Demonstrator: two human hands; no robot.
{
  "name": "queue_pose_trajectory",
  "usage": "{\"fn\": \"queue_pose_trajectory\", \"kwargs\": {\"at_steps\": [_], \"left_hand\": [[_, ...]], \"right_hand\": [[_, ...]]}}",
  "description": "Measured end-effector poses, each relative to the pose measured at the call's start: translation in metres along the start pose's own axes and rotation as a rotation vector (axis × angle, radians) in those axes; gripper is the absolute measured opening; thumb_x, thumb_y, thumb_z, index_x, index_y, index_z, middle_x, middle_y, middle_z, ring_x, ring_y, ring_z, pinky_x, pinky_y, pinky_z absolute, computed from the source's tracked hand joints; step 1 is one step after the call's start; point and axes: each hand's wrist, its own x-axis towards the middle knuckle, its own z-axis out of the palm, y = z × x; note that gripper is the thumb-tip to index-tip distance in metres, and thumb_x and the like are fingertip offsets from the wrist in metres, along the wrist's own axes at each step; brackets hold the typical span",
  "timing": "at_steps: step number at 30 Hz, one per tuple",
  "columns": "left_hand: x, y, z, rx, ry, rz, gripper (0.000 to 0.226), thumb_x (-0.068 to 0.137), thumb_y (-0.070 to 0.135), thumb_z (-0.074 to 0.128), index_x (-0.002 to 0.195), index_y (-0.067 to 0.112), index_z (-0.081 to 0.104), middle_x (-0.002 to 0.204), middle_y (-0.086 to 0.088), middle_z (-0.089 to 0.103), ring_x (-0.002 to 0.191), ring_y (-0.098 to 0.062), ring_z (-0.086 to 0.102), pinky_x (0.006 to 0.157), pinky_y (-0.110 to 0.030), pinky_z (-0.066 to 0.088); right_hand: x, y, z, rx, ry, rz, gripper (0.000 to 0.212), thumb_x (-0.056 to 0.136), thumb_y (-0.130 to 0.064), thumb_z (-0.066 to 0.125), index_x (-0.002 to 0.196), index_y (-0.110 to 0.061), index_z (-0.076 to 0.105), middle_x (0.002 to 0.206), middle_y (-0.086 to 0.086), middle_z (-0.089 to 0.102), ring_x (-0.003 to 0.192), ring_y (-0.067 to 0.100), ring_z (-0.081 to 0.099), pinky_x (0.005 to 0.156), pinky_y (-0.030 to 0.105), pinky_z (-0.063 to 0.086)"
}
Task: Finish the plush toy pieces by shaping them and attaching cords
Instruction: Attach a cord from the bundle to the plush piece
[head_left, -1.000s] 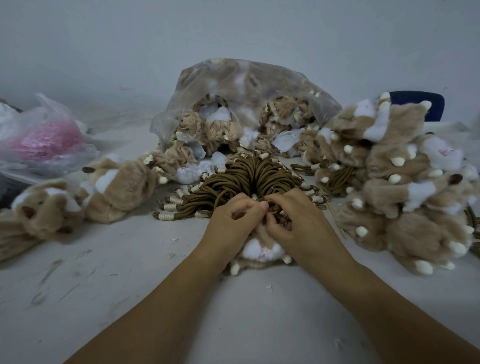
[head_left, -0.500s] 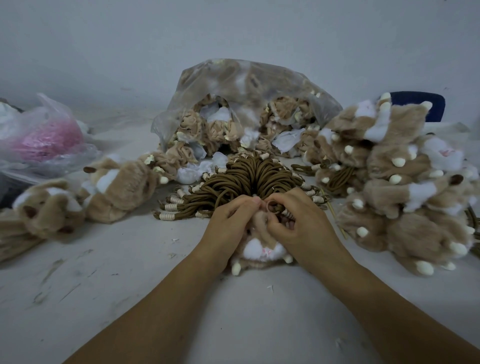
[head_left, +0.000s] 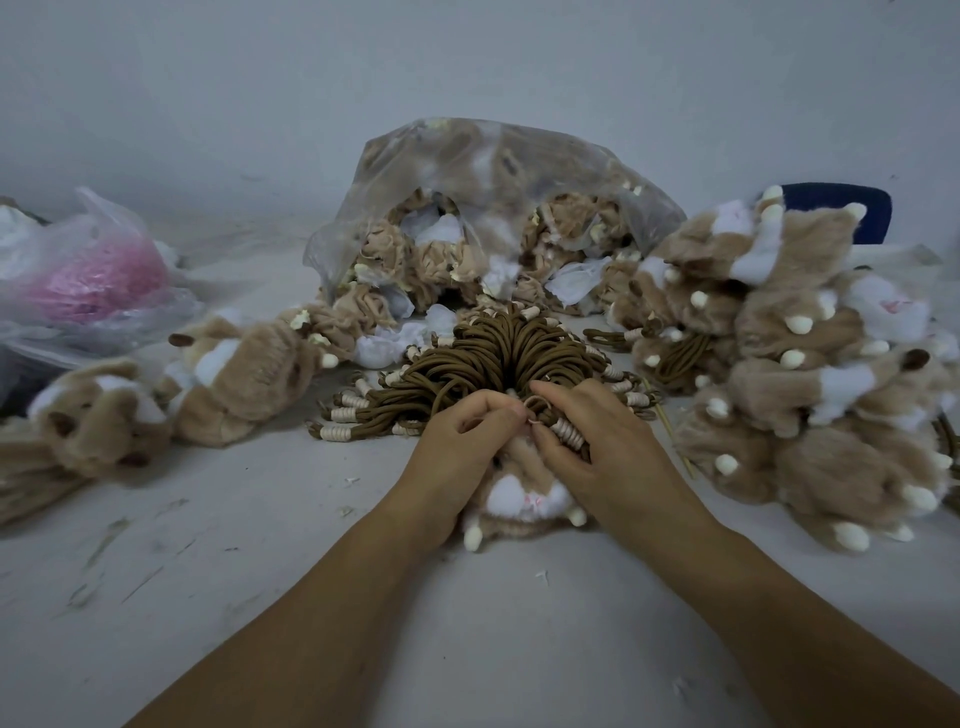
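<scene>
A tan and white plush toy (head_left: 519, 493) is held down on the grey bench (head_left: 234, 597), just in front of a fanned bundle of brown cords with cream coiled ends (head_left: 493, 348). The toy's top is gripped by the left hand (head_left: 467, 441), whose fingers are curled together and pinched on the fur. A single brown cord with a cream coil (head_left: 566, 434) is clamped by the fingers of the right hand (head_left: 597, 447), with the coil lying beneath the forefinger. A small pale loop (head_left: 532, 408) is seen between the two sets of fingertips; whether it belongs to the toy or to the cord cannot be told.

Directly behind the bundle, a clear plastic bag of crumpled tan plush pieces (head_left: 493, 171) is spilled open. To the right of the bundle, a heap of tan plush toys with cream claws (head_left: 805, 364) is piled. To its left, two further tan plush toys (head_left: 244, 374) are laid, and beyond them a thin plastic bag with pink contents (head_left: 88, 275).
</scene>
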Motion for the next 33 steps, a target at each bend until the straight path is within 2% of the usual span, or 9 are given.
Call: {"fn": "queue_pose_trajectory", "kwargs": {"at_steps": [5, 8, 14, 18, 22, 25, 28, 30, 33], "left_hand": [[0.001, -0.001, 0.000, -0.002, -0.009, 0.005, 0.012, 0.081, 0.031, 0.062, 0.077, 0.024, 0.070, 0.081, -0.004, 0.069, 0.082, -0.017, 0.065, 0.077, -0.034, 0.052], [0.000, -0.001, 0.000, -0.001, -0.017, 0.011, 0.013, 0.082, 0.031, 0.061, 0.076, 0.024, 0.069, 0.080, -0.003, 0.069, 0.081, -0.016, 0.064, 0.076, -0.033, 0.051], [-0.001, 0.000, 0.001, 0.014, -0.059, 0.027, 0.013, 0.084, 0.030, 0.061, 0.075, 0.027, 0.069, 0.076, 0.001, 0.068, 0.077, -0.012, 0.063, 0.069, -0.025, 0.050], [-0.001, -0.001, 0.002, 0.036, -0.063, 0.055, 0.014, 0.087, 0.028, 0.062, 0.075, 0.029, 0.069, 0.077, 0.004, 0.068, 0.075, -0.008, 0.063, 0.065, -0.019, 0.050], [-0.001, 0.001, 0.001, 0.054, -0.064, 0.057, 0.020, 0.095, 0.021, 0.061, 0.078, 0.028, 0.070, 0.080, 0.004, 0.069, 0.078, -0.008, 0.064, 0.068, -0.021, 0.050], [-0.003, 0.002, -0.001, 0.205, -0.082, 0.094, 0.010, 0.087, 0.036, 0.061, 0.089, 0.032, 0.070, 0.091, 0.010, 0.069, 0.088, -0.004, 0.065, 0.073, -0.018, 0.050], [-0.001, 0.001, -0.001, 0.493, -0.210, 0.097, 0.027, 0.083, 0.048, 0.056, 0.109, 0.048, 0.062, 0.114, 0.021, 0.058, 0.111, 0.003, 0.054, 0.089, -0.019, 0.045], [-0.001, 0.000, 0.000, 0.608, -0.270, 0.116, 0.027, 0.090, 0.039, 0.055, 0.117, 0.039, 0.063, 0.120, 0.026, 0.053, 0.118, 0.005, 0.046, 0.094, -0.021, 0.040], [-0.001, -0.003, 0.003, 0.692, -0.211, 0.215, 0.021, 0.102, 0.023, 0.050, 0.114, 0.019, 0.067, 0.114, 0.011, 0.060, 0.112, -0.005, 0.049, 0.095, -0.027, 0.041]], "right_hand": [[0.001, 0.002, 0.000, -0.007, -0.007, -0.003, 0.034, 0.090, -0.016, 0.063, 0.123, -0.011, 0.061, 0.103, -0.001, 0.056, 0.089, -0.005, 0.041, 0.075, 0.008, 0.032], [0.002, 0.001, -0.001, -0.016, -0.014, -0.009, 0.029, 0.088, -0.016, 0.065, 0.116, -0.011, 0.064, 0.098, -0.005, 0.053, 0.086, -0.005, 0.041, 0.074, 0.005, 0.032], [0.002, 0.000, -0.002, -0.056, 0.016, -0.007, 0.018, 0.083, -0.012, 0.068, 0.101, -0.010, 0.067, 0.090, -0.004, 0.055, 0.077, 0.002, 0.045, 0.068, 0.014, 0.036], [0.001, -0.001, -0.001, -0.065, 0.045, -0.012, 0.018, 0.081, -0.008, 0.068, 0.099, -0.007, 0.068, 0.089, 0.002, 0.060, 0.075, 0.004, 0.047, 0.067, 0.013, 0.036], [0.001, -0.002, 0.001, -0.045, 0.066, 0.021, 0.018, 0.083, -0.008, 0.067, 0.101, -0.007, 0.068, 0.090, 0.003, 0.061, 0.076, 0.003, 0.047, 0.069, 0.007, 0.034], [0.004, 0.002, -0.004, -0.040, 0.076, 0.080, 0.020, 0.085, -0.012, 0.065, 0.105, -0.011, 0.069, 0.091, -0.001, 0.058, 0.078, -0.001, 0.043, 0.071, -0.001, 0.031], [0.006, 0.008, -0.011, -0.054, 0.107, 0.128, 0.020, 0.086, -0.014, 0.063, 0.105, -0.013, 0.069, 0.090, -0.003, 0.056, 0.079, 0.001, 0.045, 0.068, 0.010, 0.033], [0.006, 0.009, -0.015, -0.059, 0.130, 0.136, 0.021, 0.086, -0.014, 0.063, 0.106, -0.013, 0.068, 0.089, -0.005, 0.054, 0.079, -0.001, 0.043, 0.067, 0.014, 0.031], [0.006, 0.009, -0.015, -0.070, 0.145, 0.119, 0.020, 0.086, -0.013, 0.064, 0.106, -0.012, 0.068, 0.088, -0.007, 0.051, 0.079, -0.004, 0.039, 0.067, 0.004, 0.030]]}}
